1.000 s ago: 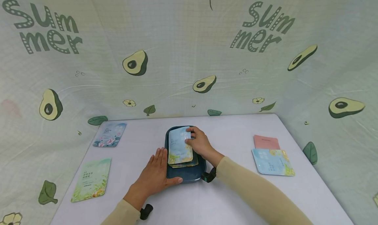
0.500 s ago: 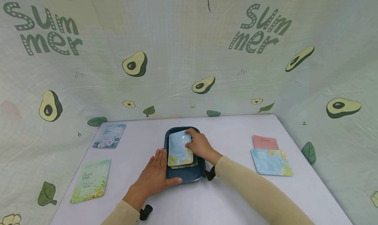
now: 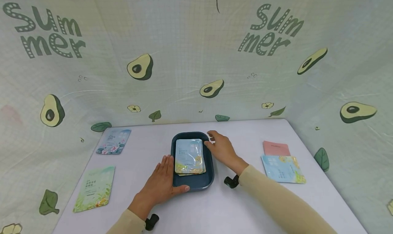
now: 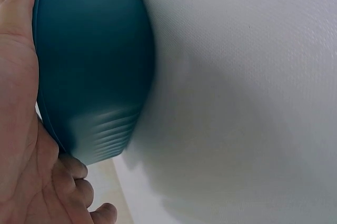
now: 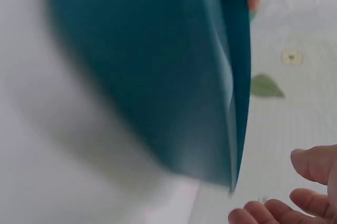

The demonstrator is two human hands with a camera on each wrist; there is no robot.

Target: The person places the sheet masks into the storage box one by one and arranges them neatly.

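In the head view a dark teal tray (image 3: 196,183) holds a small stack of glossy sachets, with a light blue floral sachet (image 3: 188,156) on top. My left hand (image 3: 160,180) lies along the tray's left side, fingers straight and thumb across the near left corner. The left wrist view shows the palm (image 4: 18,124) against the tray rim. My right hand (image 3: 224,149) hovers by the tray's upper right corner, fingers loosely bent and holding nothing. A gap separates the right fingers from the tray wall (image 5: 147,71) in the right wrist view.
On the left of the white table (image 3: 245,206) lie a blue sachet with pink flowers (image 3: 113,142) and a green sachet (image 3: 94,189). To the right, a light blue sachet (image 3: 283,169) partly covers a pink one (image 3: 276,148). A patterned cloth (image 3: 178,39) hangs behind.
The right hand has let go of the top light blue sachet, which now lies flat on the stack. That hand has moved right, away from it. The left hand stays put.
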